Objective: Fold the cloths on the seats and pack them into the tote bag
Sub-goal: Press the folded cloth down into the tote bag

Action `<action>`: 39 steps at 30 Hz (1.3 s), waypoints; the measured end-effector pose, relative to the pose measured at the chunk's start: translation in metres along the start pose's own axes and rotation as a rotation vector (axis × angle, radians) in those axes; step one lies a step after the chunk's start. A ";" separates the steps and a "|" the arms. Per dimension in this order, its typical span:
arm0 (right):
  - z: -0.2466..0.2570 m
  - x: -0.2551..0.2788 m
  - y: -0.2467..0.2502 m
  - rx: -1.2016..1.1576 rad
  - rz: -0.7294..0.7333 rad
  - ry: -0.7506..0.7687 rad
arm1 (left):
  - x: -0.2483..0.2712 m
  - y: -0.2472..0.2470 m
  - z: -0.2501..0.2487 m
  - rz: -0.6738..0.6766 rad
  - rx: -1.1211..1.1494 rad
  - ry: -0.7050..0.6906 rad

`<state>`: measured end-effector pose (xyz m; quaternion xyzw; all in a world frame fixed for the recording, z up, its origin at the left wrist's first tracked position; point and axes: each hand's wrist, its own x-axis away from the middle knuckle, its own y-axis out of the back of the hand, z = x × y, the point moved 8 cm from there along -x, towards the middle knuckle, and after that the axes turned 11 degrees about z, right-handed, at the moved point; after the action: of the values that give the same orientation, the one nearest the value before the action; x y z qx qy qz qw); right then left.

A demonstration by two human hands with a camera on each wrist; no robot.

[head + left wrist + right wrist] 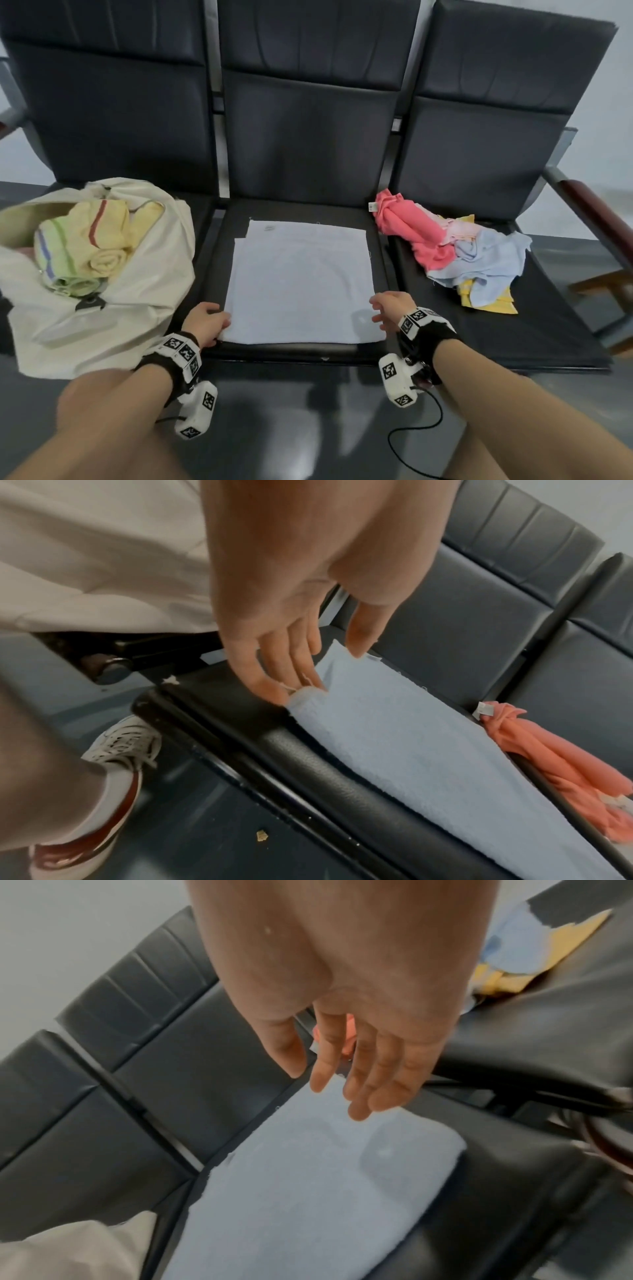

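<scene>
A pale blue cloth [301, 284] [411, 745] [308, 1191] lies folded flat on the middle seat. My left hand [209, 322] [308, 666] touches its near left corner with straight fingers, thumb apart. My right hand [387, 308] [325, 1085] hovers over the near right corner with relaxed fingers, holding nothing. The cream tote bag [102, 318] [85, 547] [68, 1250] stands open on the left seat, with folded and rolled yellow striped cloths [85, 246] inside. On the right seat, a pink cloth [407, 226] [548, 758], a light blue cloth [486, 260] and a yellow cloth [486, 301] lie crumpled together.
Three dark padded seats stand in a row with tall backrests [308, 130]. A wooden armrest [589, 202] ends the row on the right. The middle seat's front edge [291, 349] is just below my hands. My shoe [113, 777] is on the dark floor.
</scene>
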<state>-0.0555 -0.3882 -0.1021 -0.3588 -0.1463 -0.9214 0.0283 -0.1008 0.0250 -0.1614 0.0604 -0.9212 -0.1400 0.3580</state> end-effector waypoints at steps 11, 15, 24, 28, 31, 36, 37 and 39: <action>0.127 -0.040 -0.148 0.381 0.158 0.212 | -0.026 0.001 0.005 0.013 -0.280 -0.076; 0.146 -0.073 -0.199 0.468 0.138 0.223 | -0.018 0.001 -0.004 0.022 -0.416 -0.119; 0.198 -0.145 -0.267 0.814 -0.059 0.258 | -0.013 -0.003 -0.025 0.085 -0.846 -0.160; 0.202 -0.162 -0.290 0.917 -0.072 0.206 | -0.011 -0.001 -0.028 0.111 -0.867 -0.143; 0.198 -0.170 -0.302 0.925 -0.075 0.211 | -0.012 -0.001 -0.023 0.138 -0.847 -0.128; 0.202 -0.178 -0.312 0.918 -0.081 0.206 | -0.012 -0.004 -0.017 0.184 -0.815 -0.155; 0.203 -0.177 -0.314 0.927 -0.074 0.210 | -0.013 -0.004 -0.016 0.197 -0.784 -0.170; 0.204 -0.176 -0.321 0.908 -0.028 0.225 | -0.015 -0.001 -0.017 0.212 -0.675 -0.226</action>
<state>0.1580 -0.0319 -0.1569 -0.2060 -0.5355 -0.7977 0.1857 -0.0778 0.0232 -0.1594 -0.1725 -0.8580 -0.4039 0.2664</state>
